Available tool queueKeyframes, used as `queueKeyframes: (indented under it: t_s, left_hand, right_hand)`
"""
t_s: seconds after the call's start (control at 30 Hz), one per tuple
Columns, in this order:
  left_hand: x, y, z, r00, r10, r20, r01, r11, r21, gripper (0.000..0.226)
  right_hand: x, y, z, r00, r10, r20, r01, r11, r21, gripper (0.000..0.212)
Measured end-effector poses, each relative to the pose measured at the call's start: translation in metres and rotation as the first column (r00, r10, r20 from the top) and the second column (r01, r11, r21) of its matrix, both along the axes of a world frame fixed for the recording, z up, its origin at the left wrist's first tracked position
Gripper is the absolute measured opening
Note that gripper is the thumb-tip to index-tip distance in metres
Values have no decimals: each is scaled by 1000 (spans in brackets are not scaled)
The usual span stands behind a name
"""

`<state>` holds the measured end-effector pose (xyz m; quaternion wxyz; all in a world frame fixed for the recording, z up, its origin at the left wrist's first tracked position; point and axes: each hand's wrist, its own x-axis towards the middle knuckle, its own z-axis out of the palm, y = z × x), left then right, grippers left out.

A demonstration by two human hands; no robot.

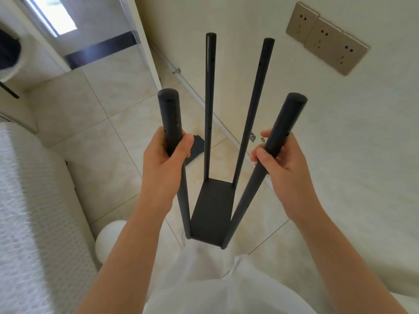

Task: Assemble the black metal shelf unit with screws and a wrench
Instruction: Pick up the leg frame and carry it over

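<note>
Four black posts (209,98) rise above beige floor tiles (108,155).

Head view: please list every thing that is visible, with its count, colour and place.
posts: four, black, upright at the shelf corners
shelf: one, black, low between the posts
sockets: three, golden, on the wall, upper right
metal pieces: two seen, silver, on the floor by the wall
round thing: one, white, lower left
left hand: grips the near left post
right hand: grips the near right post
</note>
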<state>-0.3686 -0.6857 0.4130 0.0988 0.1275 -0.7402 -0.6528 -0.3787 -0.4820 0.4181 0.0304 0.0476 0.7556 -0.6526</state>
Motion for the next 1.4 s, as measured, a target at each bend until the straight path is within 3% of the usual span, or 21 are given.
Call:
queueKeyframes:
  t_s: [0.2,0.57,0.83,1.17,1.4]
  left_hand:
    - [-68,-54,-2,999,-36,17,36,998,51,3]
    - [-194,-109,-12,994,-82,73,88,994,-71,25]
    - [-297,-107,-31,970,-152,191,176,978,-111,20]
    - [-390,-83,-79,837,-301,457,424,884,-195,7]
    - [-433,-94,-114,726,-426,540,605,769,-206,10]
  right_hand:
    - [-64,-55,9,999,-51,18,51,998,40,26]
    - [-171,-106,-18,992,-97,74,87,988,131,25]
    - [-264,-100,-40,973,-182,142,157,973,170,26]
    - [-325,-70,-79,888,-269,373,125,921,368,26]
    - [-345,-82,-105,820,-374,434,219,905,365,21]
